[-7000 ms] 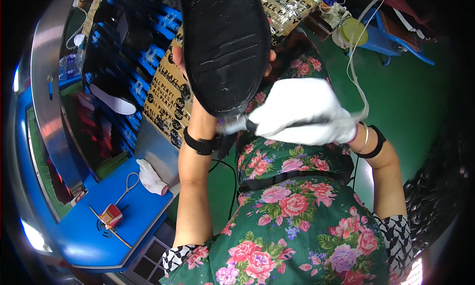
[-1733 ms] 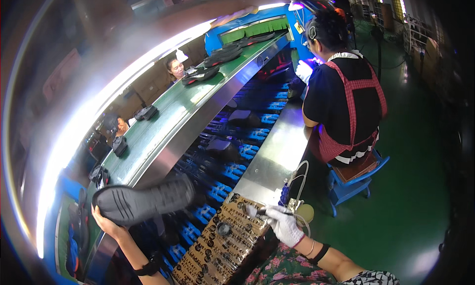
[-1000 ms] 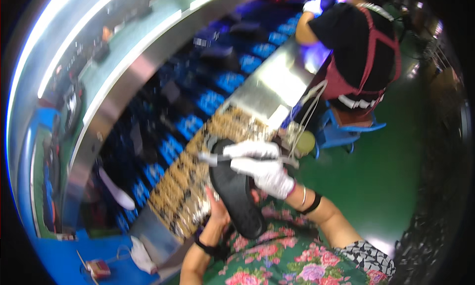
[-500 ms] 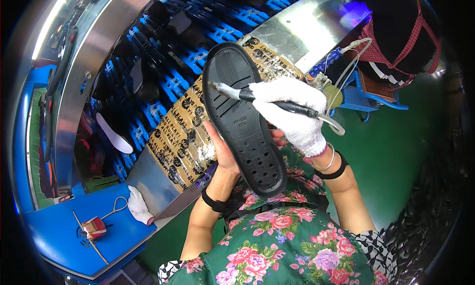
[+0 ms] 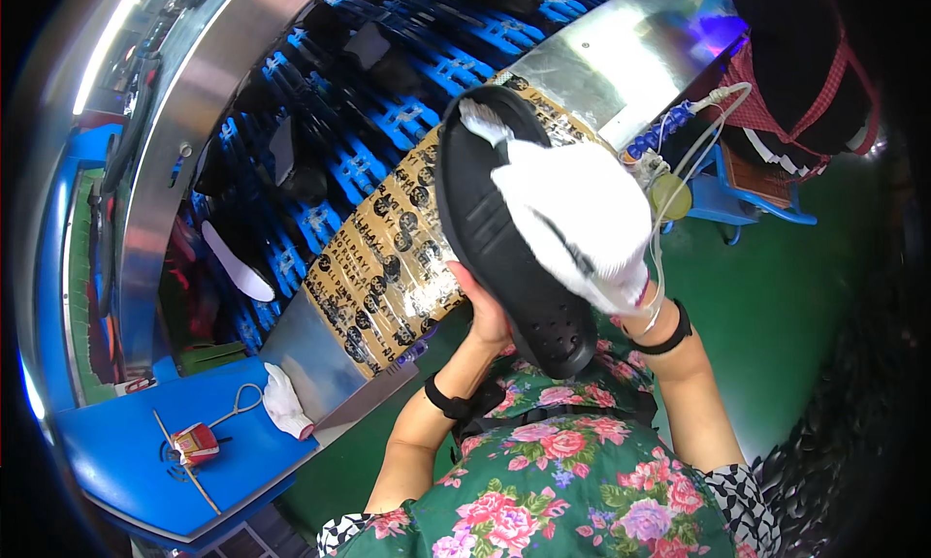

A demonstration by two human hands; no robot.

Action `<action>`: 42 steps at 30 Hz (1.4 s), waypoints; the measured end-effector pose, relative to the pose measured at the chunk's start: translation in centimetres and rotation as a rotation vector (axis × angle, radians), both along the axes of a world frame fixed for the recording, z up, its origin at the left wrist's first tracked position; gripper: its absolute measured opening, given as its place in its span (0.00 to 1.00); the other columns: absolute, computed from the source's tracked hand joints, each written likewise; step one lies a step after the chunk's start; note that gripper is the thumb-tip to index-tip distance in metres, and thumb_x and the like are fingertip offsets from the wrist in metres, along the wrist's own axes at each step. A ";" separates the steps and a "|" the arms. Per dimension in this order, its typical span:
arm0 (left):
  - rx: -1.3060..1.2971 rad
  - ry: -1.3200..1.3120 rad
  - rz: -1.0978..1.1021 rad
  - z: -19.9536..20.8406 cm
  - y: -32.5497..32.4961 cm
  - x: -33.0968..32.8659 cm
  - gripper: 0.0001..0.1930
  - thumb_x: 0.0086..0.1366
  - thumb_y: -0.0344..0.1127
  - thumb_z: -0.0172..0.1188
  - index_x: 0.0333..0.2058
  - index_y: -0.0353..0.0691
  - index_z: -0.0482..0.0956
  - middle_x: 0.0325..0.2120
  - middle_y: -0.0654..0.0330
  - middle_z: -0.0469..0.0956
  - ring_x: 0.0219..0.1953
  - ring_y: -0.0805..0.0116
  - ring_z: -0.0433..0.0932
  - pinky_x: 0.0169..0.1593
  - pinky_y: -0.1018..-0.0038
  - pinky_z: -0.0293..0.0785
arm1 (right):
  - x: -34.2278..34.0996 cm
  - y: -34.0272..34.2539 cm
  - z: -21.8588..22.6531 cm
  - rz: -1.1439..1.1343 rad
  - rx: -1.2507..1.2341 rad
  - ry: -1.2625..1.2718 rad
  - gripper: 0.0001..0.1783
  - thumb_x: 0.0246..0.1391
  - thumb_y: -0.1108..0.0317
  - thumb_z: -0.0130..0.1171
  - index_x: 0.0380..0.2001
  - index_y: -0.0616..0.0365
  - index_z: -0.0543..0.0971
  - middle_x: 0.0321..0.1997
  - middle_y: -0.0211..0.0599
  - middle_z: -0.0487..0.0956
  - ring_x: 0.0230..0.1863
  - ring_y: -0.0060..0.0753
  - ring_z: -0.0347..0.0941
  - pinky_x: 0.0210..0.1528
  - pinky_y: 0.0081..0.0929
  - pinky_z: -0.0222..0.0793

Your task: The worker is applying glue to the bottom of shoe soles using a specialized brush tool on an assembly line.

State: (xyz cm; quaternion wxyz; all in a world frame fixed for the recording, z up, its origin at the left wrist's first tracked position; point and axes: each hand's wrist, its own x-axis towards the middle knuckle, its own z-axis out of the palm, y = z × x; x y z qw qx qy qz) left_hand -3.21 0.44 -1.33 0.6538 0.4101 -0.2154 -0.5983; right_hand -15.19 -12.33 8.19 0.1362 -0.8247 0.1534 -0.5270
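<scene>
A black shoe sole (image 5: 482,204) is held up in front of me, its hollow inner side toward me and one rounded end far away. My bare left hand (image 5: 488,311) supports it from the left and below; the thumb lies along the edge and the other fingers are hidden behind. My right hand (image 5: 587,214), in a white knit glove, is closed around a black-handled brush fed by a thin clear tube. The pale bristles of the brush (image 5: 483,124) touch the inside of the far end. My glove covers part of the sole's right side.
Beyond the sole, taped cardboard (image 5: 388,253) covers the bench edge. Behind it, blue and black racks (image 5: 398,122) carry shoe parts, including a pale insole (image 5: 236,262). A blue table (image 5: 126,442) at left holds a spare glove (image 5: 284,401). Another person (image 5: 800,93) is at upper right.
The brush has moved from the left side of the sole up to its far end. The sole has shifted slightly right and tilted, and my right hand now covers more of it.
</scene>
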 end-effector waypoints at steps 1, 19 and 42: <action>-0.018 -0.044 -0.026 -0.4 0.2 -0.2 0.58 0.61 0.86 0.23 0.76 0.46 0.48 0.74 0.59 0.56 0.74 0.58 0.56 0.76 0.59 0.51 | 0.1 1.0 0.2 -0.029 0.003 0.073 0.22 0.45 0.74 0.68 0.48 0.58 0.85 0.48 0.41 0.85 0.46 0.46 0.81 0.48 0.37 0.77; -0.093 0.056 0.092 -2.6 -0.7 1.7 0.56 0.62 0.84 0.35 0.71 0.38 0.58 0.68 0.53 0.64 0.69 0.57 0.64 0.72 0.58 0.60 | -0.2 2.7 -1.8 0.203 0.363 -0.143 0.14 0.50 0.74 0.69 0.42 0.60 0.87 0.45 0.45 0.86 0.43 0.45 0.83 0.47 0.37 0.77; -0.223 0.235 -0.034 -2.7 -1.1 3.8 0.57 0.59 0.85 0.43 0.67 0.36 0.62 0.62 0.49 0.69 0.64 0.55 0.69 0.68 0.58 0.66 | -0.2 3.8 -4.7 0.252 0.230 -0.117 0.15 0.46 0.72 0.72 0.41 0.55 0.88 0.44 0.38 0.87 0.40 0.40 0.83 0.41 0.35 0.79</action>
